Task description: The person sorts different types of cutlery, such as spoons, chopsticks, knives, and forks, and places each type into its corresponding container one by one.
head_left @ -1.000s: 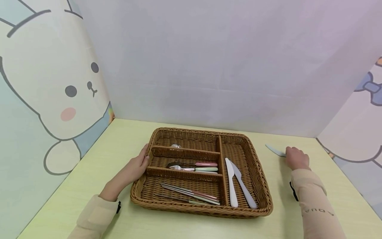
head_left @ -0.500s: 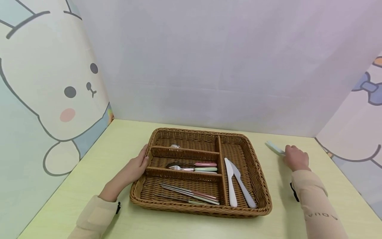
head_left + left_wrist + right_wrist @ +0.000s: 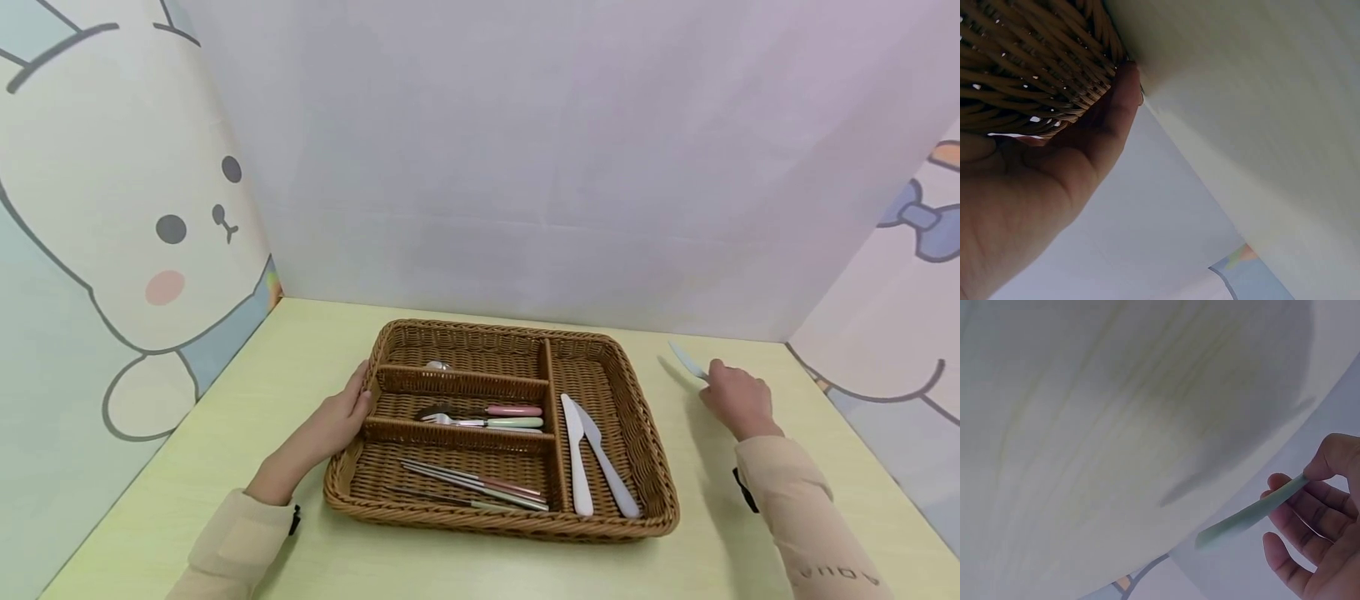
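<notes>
My left hand [image 3: 341, 419] rests against the left end of a brown wicker cutlery basket [image 3: 553, 367]. In the left wrist view its fingers lie fairly straight along the woven outer wall [image 3: 1035, 69]. Off the basket's right side, my right hand [image 3: 738, 400] pinches a slim, pale green piece of cutlery [image 3: 687, 361]. The right wrist view shows the cutlery [image 3: 1250, 515] held by one end between thumb and fingertips, its other end pointing outward, above the table. Its shadow [image 3: 1235, 453] falls on the table apart from it. The gripped end is partly hidden, and I cannot tell whether it is a knife or a fork.
White and pale lilac knives [image 3: 576, 454] lie in the basket's right compartment. Several chopsticks [image 3: 480, 483] fill the front one. A green-handled fork [image 3: 513, 422] and a pink-handled utensil [image 3: 513, 411] share the middle; a spoon [image 3: 438, 365] is at the back. Cartoon-printed walls [image 3: 187, 275] surround the table.
My right hand has lifted the pale green cutlery off the table, turning it, with its shadow now separate. My left hand has stayed on the basket; the view has shifted slightly.
</notes>
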